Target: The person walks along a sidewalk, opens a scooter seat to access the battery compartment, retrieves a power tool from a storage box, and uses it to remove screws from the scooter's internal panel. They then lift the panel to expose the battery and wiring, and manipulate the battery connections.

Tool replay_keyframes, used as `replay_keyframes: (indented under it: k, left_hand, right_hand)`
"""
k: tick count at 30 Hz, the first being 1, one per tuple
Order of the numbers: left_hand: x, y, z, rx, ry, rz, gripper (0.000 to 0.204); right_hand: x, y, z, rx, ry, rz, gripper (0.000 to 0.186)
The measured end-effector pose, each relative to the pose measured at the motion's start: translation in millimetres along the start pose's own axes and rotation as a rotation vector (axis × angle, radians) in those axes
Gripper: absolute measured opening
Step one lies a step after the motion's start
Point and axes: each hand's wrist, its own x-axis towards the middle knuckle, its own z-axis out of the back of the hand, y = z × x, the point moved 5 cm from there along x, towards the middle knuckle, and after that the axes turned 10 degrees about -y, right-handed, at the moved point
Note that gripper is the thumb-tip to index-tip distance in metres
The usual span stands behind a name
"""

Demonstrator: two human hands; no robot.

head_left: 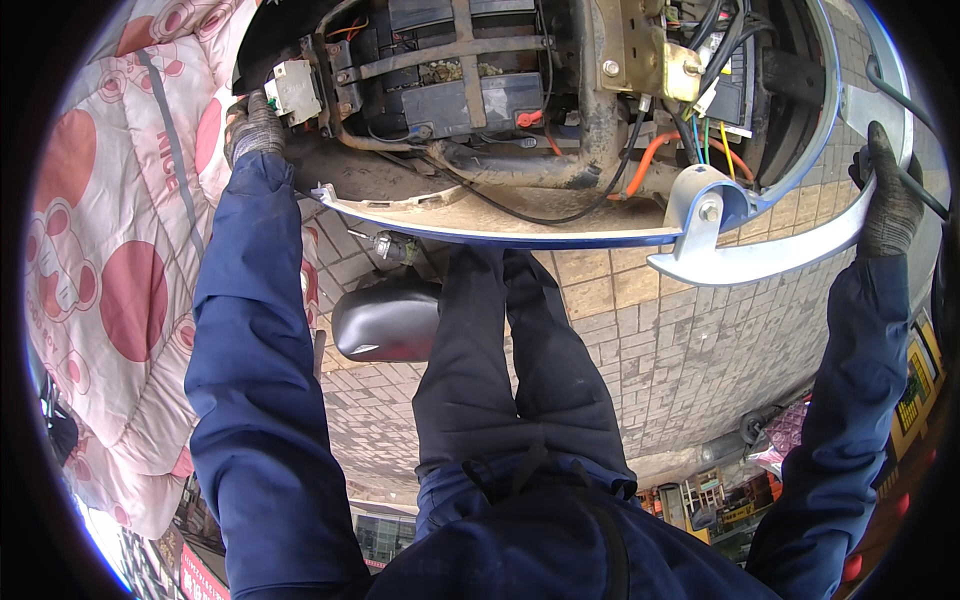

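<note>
An electric scooter with its seat off and its inside exposed stretches across the top of the view, edged by a blue body panel [520, 236]. My left hand [255, 132], in a dark grey glove, is closed against the scooter's left end, beside a pale box-shaped part [294, 92]; what its fingers grip is hidden. At the far right my gloved right hand [888, 195] wraps around the silver grab rail [790, 258]. Between the hands, dark batteries [440, 107] sit under a metal strap frame [466, 50]. An orange cable [645, 165] and several thin wires run to their right.
A pink padded cover with round prints [135, 290] hangs along the left side. Below the blue panel are a black rounded case [385, 320] and a small metal fitting [395, 247]. Paving bricks [690, 350] lie underfoot. Shelves with goods [715, 500] stand at the lower right.
</note>
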Motion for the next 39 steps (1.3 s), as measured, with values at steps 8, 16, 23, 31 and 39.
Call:
replay_keyframes:
  k: [8, 16, 23, 31, 39]
  left_hand:
    - [2.5, 4.0, -2.7, -0.02, -0.048, 0.006, 0.045]
    - [2.3, 3.7, -2.5, 0.001, -0.001, 0.0, 0.051]
    - [0.3, 1.7, -1.2, -0.034, -0.013, -0.013, 0.048]
    - [4.3, 6.6, -6.1, -0.025, -0.004, -0.002, 0.052]
    - [2.5, 2.6, -2.6, 0.012, -0.01, -0.046, 0.054]
  right_hand:
    - [-3.1, 2.4, 0.3, 0.026, -0.04, -0.016, 0.035]
    - [-1.7, 1.9, 1.6, -0.008, -0.047, 0.011, 0.033]
    - [-1.4, 2.3, 0.9, -0.033, -0.01, 0.01, 0.034]
    - [-0.5, 2.9, -0.6, -0.03, 0.029, 0.005, 0.033]
    - [-1.8, 2.0, 0.2, -0.021, -0.011, 0.026, 0.032]
